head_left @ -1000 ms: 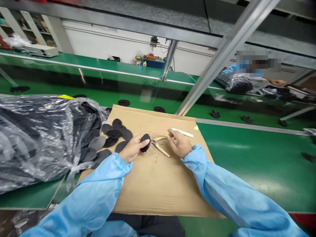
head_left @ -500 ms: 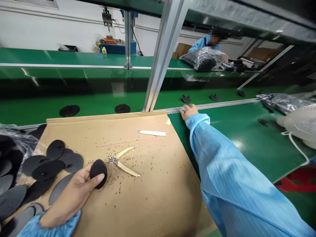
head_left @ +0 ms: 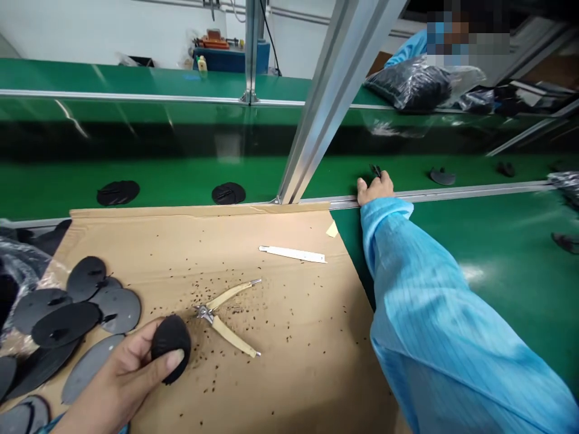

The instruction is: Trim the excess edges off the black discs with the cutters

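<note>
My left hand (head_left: 136, 367) pinches a dark oval pad (head_left: 170, 346), thumb on its face, above the cardboard. A pile of black and grey oval pieces (head_left: 67, 324) lies to the left of that hand. Right of the pad, pale-handled nippers (head_left: 221, 313) rest with handles spread. My right hand (head_left: 376, 188) reaches past the metal rail onto the green belt. Its fingers close around a small black part (head_left: 375, 170), whose tip sticks up beyond them; the rest is hidden. Between the hands lies a white strip-shaped tool (head_left: 293, 254).
The cardboard sheet (head_left: 289, 374) is scattered with tiny dark bits. A slanted metal post (head_left: 335, 96) rises at its far edge. Dark oval pieces (head_left: 228, 193) and a curved part (head_left: 442, 176) lie along the belt (head_left: 181, 175). A person (head_left: 414, 48) is behind bagged goods (head_left: 407, 84).
My right hand has moved forward over the rail and taken hold of the small black part. My left hand still holds the oval pad. The view has shifted.
</note>
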Motion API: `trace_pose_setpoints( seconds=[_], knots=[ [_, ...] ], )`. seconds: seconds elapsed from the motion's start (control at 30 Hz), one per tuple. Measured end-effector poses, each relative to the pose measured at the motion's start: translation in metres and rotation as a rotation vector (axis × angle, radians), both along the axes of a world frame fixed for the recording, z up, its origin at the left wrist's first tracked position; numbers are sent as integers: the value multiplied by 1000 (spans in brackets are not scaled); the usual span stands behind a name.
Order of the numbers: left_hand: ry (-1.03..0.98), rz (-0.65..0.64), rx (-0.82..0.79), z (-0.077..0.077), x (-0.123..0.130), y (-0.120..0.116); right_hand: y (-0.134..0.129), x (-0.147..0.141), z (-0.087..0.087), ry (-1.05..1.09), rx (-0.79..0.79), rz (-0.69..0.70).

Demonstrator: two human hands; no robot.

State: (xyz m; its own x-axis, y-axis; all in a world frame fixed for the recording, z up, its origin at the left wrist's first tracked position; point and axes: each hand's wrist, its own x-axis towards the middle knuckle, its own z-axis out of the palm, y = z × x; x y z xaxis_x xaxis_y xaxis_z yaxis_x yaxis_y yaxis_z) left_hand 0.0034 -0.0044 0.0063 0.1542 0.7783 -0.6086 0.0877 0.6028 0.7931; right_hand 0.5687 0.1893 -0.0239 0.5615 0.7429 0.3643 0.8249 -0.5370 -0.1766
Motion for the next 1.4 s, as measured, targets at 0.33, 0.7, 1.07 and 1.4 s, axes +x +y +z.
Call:
trace_pose_setpoints(
  seconds=[0.33, 0.7, 1.07, 1.4],
  knots=[
    [-390, -54, 164, 20, 14, -4, -96, -161, 53, 501, 713, 251],
    [-705, -233, -99, 13, -15, 0, -203, -393, 45, 1180, 206, 1222],
    [-591, 290, 360, 3, 4, 5, -192, -361, 23, 147, -15, 1002],
    [-615, 390, 392, 3, 0, 10, -188, -367, 23, 288, 185, 974]
  ],
)
